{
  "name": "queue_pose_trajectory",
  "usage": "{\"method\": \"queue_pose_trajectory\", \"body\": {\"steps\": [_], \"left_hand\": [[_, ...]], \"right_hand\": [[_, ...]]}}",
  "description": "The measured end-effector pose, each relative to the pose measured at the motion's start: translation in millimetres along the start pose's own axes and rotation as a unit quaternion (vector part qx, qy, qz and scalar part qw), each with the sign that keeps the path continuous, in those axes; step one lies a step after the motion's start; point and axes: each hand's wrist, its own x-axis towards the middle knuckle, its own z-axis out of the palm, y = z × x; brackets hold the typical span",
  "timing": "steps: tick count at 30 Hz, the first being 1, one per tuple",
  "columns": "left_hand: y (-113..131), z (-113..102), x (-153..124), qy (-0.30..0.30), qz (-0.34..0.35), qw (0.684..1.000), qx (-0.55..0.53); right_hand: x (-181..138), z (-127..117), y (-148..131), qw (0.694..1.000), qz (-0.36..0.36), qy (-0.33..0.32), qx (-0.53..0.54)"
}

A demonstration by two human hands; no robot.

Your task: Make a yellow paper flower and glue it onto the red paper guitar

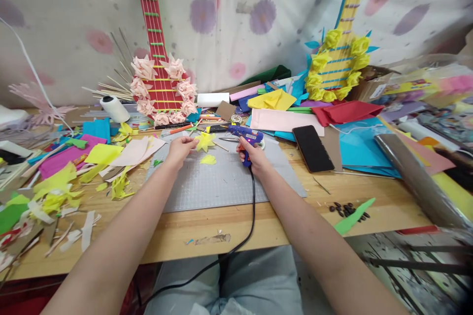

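Observation:
My left hand (pixel 182 149) pinches the edge of a yellow paper flower (pixel 204 141) above the grey cutting mat (pixel 199 189). In my right hand (pixel 253 153) is a blue hot glue gun (pixel 246 133), its nozzle pointing left toward the flower but apart from it. The gun's black cord (pixel 253 206) runs down over the table edge. On the mat just below the flower lies a loose yellow paper petal (pixel 208 159).
A red paper guitar with pink flowers (pixel 159 86) and a yellow one with yellow flowers (pixel 334 71) lean at the back. A black phone (pixel 312 148) lies right of the mat. Paper scraps (pixel 55 187) cover the left side; dark beads (pixel 347 209) sit near the front right edge.

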Motion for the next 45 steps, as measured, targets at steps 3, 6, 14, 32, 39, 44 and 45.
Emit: {"method": "queue_pose_trajectory", "body": {"steps": [3,6,14,32,39,44,45], "left_hand": [[3.3,-2.5,10.2,-0.017,-0.033,0.999,0.013],[2.2,-5.8,18.9,-0.031,-0.049,0.998,0.021],[-1.4,-6.5,20.7,-0.040,-0.056,0.996,0.054],[11.7,-16.3,33.7,-0.115,-0.086,0.980,0.137],[8.9,-15.3,37.7,-0.113,-0.071,0.977,0.167],[9.1,-14.6,39.5,-0.106,-0.074,0.975,0.179],[9.1,-14.3,39.4,-0.102,-0.074,0.975,0.183]], "right_hand": [[1.0,0.1,0.7,1.000,0.007,-0.004,0.008],[1.2,1.4,0.0,1.000,0.010,-0.006,0.006],[0.8,3.2,-0.5,1.000,0.014,-0.007,-0.001],[1.9,1.8,1.8,1.000,0.021,-0.006,-0.011],[2.4,0.6,3.4,1.000,0.021,-0.004,-0.016],[1.9,0.3,3.4,1.000,0.020,-0.006,-0.010],[1.8,0.3,3.3,1.000,0.019,-0.007,-0.010]]}}
